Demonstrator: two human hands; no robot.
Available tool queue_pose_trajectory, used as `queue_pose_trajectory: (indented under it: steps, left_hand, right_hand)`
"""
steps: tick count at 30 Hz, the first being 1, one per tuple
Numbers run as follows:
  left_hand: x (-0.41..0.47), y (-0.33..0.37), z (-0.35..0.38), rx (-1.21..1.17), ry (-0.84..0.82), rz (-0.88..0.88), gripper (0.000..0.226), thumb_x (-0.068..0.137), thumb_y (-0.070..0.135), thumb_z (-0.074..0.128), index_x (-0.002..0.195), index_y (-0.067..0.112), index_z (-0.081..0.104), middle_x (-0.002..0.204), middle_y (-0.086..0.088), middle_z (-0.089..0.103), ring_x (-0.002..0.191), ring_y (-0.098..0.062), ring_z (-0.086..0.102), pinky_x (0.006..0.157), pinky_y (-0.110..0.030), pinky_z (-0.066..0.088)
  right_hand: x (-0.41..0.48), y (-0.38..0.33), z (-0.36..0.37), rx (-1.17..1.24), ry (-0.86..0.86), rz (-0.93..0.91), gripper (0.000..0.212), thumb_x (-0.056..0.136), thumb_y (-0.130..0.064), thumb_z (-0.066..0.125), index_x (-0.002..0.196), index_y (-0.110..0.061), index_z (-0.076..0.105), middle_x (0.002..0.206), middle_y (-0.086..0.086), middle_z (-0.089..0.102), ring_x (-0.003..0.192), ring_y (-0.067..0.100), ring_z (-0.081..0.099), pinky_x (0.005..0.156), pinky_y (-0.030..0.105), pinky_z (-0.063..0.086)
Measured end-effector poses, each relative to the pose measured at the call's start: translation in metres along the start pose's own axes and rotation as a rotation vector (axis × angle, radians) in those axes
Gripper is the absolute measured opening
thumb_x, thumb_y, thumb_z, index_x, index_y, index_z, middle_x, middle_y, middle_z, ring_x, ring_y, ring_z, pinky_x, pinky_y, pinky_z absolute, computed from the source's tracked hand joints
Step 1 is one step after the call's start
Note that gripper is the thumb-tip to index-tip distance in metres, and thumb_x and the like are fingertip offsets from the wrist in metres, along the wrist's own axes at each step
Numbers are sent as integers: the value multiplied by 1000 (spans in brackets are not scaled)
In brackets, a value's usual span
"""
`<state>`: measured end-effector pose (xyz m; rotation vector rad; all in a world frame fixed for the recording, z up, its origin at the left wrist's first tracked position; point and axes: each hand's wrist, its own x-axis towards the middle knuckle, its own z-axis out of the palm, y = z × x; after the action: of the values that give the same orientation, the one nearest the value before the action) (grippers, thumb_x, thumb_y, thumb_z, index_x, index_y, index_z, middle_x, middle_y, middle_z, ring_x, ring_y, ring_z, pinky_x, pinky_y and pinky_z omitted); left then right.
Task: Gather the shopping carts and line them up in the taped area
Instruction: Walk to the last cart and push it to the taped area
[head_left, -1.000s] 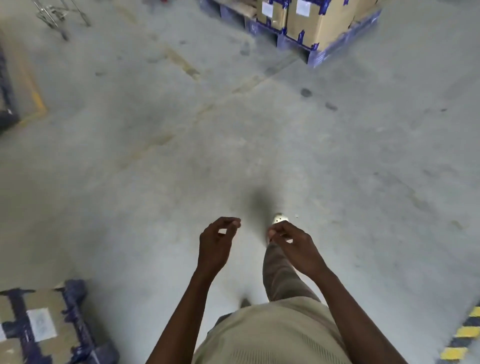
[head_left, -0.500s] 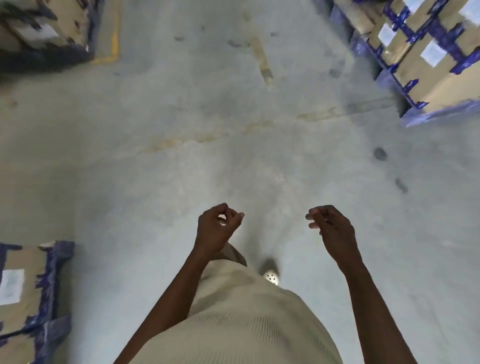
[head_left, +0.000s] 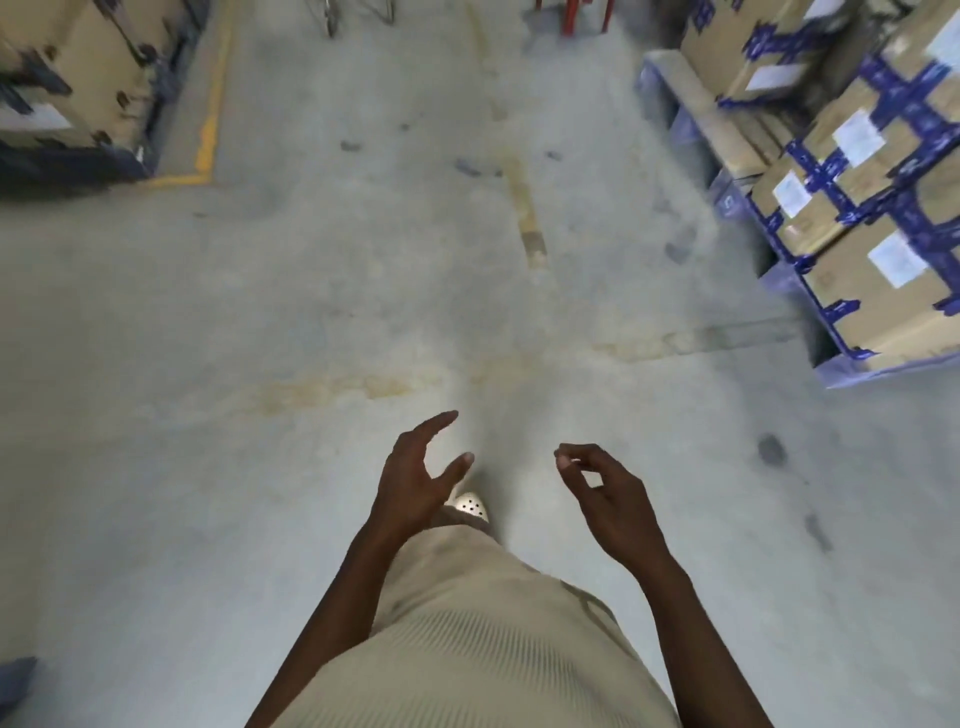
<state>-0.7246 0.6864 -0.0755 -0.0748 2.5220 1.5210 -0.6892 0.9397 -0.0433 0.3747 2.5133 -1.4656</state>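
1. Nearest the camera: one beige garment (head_left: 467, 649) covers the person's torso and legs. One perforated light shoe (head_left: 470, 504) shows past its hem, on the concrete floor (head_left: 260, 415).

2. Hands, count two. Both are held out in front of the body, above the floor, apart from each other.
- The left hand (head_left: 415, 483) has its fingers spread and mostly straight, thumb out to the side. It holds nothing.
- The right hand (head_left: 608, 493) has its fingers loosely curled, thumb and forefinger tips close together. Nothing is between them.

3. Middle distance: one worn yellowish strip (head_left: 527, 208) runs along the floor ahead of the hands. At the bottom-left edge one blue object (head_left: 15, 670) is cut off; its type cannot be determined.

4. Sides: two groups of cardboard boxes. The right group (head_left: 857, 208) carries blue tape and white labels and stands on a blue pallet (head_left: 883, 364). The left group (head_left: 67, 78) stands beside one yellow floor line (head_left: 210, 130), which turns a corner near it.

5. Far edge: the shopping cart (head_left: 358, 13) is well apart from both hands, straight ahead and slightly to the left, at the top of the view. Only its lower metal frame shows, so the number of carts cannot be determined. To its right, one red frame (head_left: 576, 15) is also cut off.
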Motion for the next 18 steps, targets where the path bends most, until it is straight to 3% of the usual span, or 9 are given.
queue_pose_trajectory:
  steps: [4, 7, 9, 11, 14, 18]
  left_hand:
    - [130, 57, -39, 376, 6, 292, 62, 95, 49, 62, 151, 30, 43, 158, 10, 39, 146, -16, 31, 117, -46, 30]
    - [212, 89, -58, 450, -6, 419, 70, 97, 53, 56, 158, 29, 30, 168, 7, 17, 154, -20, 16, 122, -45, 20]
    - [261, 106, -66, 316, -48, 344, 74, 98, 54, 57, 160, 35, 20, 168, 16, 8, 155, -11, 11, 123, -39, 15]
    - [306, 119, -75, 119, -74, 236, 77, 97, 52, 59, 159, 43, 15, 166, 25, 9, 153, -3, 12, 125, -40, 15]
    - [380, 139, -91, -54, -41, 196, 71, 98, 48, 59, 157, 45, 19, 162, 27, 20, 150, -4, 24, 123, -52, 24]
    - [492, 173, -126, -191, 49, 175, 64, 98, 42, 57, 156, 33, 31, 159, 20, 34, 144, -9, 39, 117, -47, 36]
  right_hand:
    - [107, -64, -15, -234, 76, -211, 27, 100, -52, 57, 124, -43, 63, 142, -29, 52, 131, -2, 44, 105, 36, 41]
    - [186, -103, -19, -216, 97, -251, 33, 100, -49, 59, 132, -44, 60, 153, -30, 40, 139, -4, 35, 104, 26, 37]
    - [244, -120, -18, -80, 37, -218, 38, 100, -50, 59, 138, -47, 55, 154, -32, 36, 142, -2, 36, 104, 24, 40]
    - [303, -130, -13, 50, -26, -176, 41, 100, -49, 59, 140, -50, 51, 152, -32, 40, 141, 1, 42, 105, 32, 46]
    - [395, -136, 1, 89, -100, -95, 44, 97, -51, 62, 139, -54, 50, 147, -33, 46, 136, -5, 44, 103, 31, 48]
    - [538, -145, 9, -2, -245, -32, 50, 94, -59, 62, 142, -48, 51, 143, -28, 52, 129, -5, 50, 106, 35, 48]
